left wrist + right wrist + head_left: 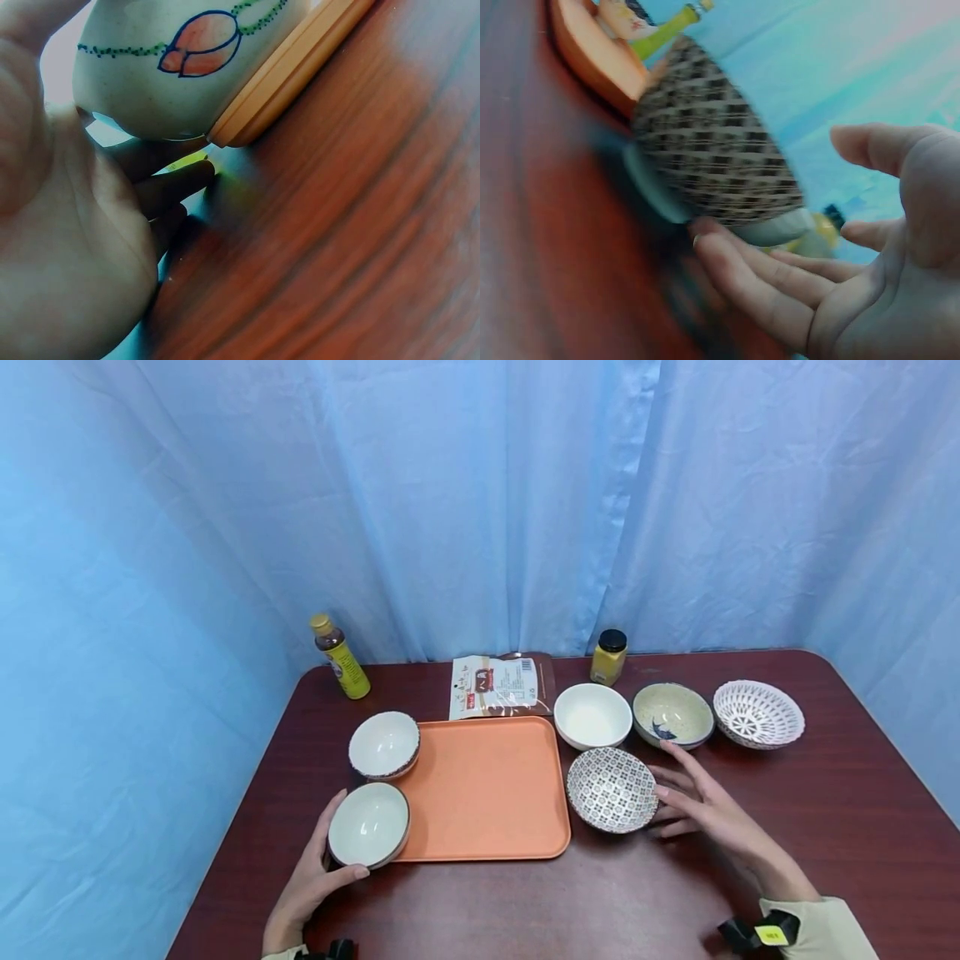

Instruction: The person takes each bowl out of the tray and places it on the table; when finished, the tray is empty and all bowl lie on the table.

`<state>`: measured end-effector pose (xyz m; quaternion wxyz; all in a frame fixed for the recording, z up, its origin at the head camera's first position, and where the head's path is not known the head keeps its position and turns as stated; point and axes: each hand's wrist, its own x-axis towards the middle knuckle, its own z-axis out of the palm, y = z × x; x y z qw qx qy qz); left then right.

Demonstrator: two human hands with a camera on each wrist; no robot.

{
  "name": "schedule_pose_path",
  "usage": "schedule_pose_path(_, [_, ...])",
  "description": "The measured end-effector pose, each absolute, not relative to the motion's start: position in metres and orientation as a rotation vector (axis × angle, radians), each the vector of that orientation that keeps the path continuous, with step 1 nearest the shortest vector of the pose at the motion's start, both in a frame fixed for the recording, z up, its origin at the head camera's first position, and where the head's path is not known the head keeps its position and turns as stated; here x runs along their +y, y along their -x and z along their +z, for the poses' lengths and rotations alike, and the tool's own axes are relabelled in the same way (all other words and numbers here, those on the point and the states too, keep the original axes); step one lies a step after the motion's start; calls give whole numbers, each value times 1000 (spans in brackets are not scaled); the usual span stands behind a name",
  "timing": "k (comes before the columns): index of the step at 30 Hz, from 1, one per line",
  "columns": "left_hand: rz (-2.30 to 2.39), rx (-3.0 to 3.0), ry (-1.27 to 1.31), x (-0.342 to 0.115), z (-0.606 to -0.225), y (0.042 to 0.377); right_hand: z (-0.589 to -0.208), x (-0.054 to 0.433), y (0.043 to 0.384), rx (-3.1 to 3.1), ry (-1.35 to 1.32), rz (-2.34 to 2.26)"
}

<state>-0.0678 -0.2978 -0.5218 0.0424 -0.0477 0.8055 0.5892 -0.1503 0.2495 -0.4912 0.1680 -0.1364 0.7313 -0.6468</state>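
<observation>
My left hand holds a pale bowl at the tray's front left corner, fingers around its left side and thumb at its front. Up close in the left wrist view, this bowl shows a painted orange-red motif and a green dotted line, and it overlaps the tray's edge. Beside the tray's right edge stands a black-and-white patterned bowl. My right hand is spread at its right side, the fingertips right by the wall. In the right wrist view the patterned bowl appears outside the loosely extended fingers.
An orange tray lies mid-table, with a white bowl at its back left corner. Right of it stand a white bowl, a speckled bowl and an openwork-patterned bowl. Behind are a bottle, a packet and a jar.
</observation>
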Motion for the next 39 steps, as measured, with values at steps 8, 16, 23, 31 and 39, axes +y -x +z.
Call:
schedule_pose_path(8, [1804,2463,148,-297,-521,68,-460,264,155,2290,392,-1817])
schedule_pose_path(16, [1791,2475,141,-298,-520,69,-436,240,167,2361,399,-1861])
schedule_pose_path(23, [1792,2467,136,-298,-520,68,-429,187,174,2276,411,-1880])
schedule_pose_path(31, [1796,2462,149,-297,-520,67,-433,124,185,2127,413,-1840])
schedule_pose_path(39, [1799,2460,167,-296,-520,67,-438,72,189,1997,446,-1805])
